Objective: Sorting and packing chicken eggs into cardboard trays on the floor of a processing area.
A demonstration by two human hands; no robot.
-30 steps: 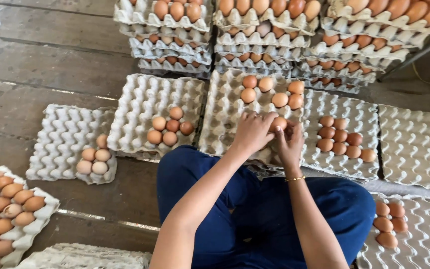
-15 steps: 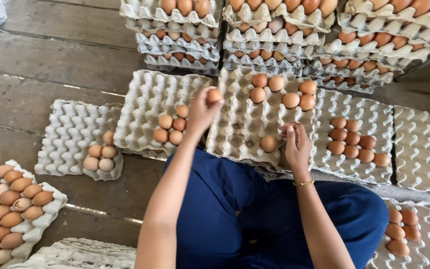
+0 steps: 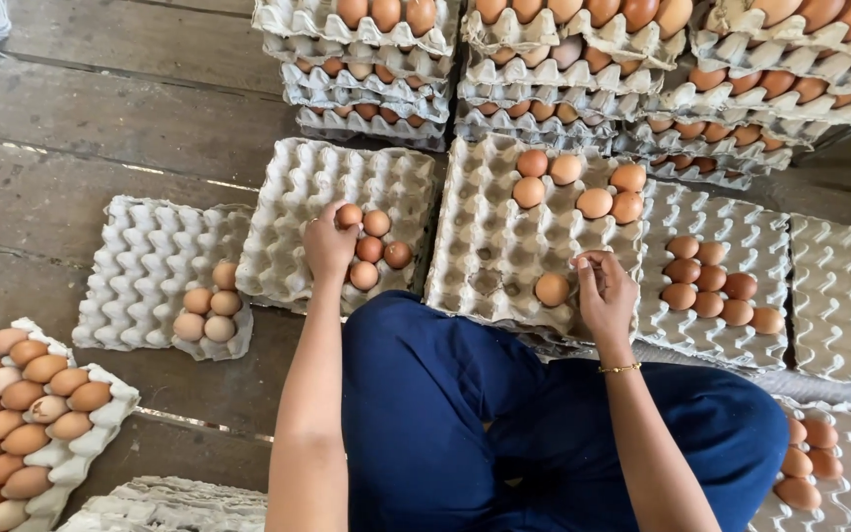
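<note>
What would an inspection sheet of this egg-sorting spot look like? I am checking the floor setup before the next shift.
Surface: weathered grey wooden plank floor, with gaps between the boards.
Job's things: grey pulp egg tray in the middle-left holding five brown eggs; neighbouring grey pulp tray with a cluster of tan eggs at the top and a single brown egg lower down.
Clutter: partly filled trays to both sides; a full tray at lower left.
Grippers: left hand placed on the five-egg cluster; right hand beside the single egg, wearing a thin gold bracelet.
Cables: nothing seen.
Surroundings: stacks of filled egg trays along the far side.
</note>
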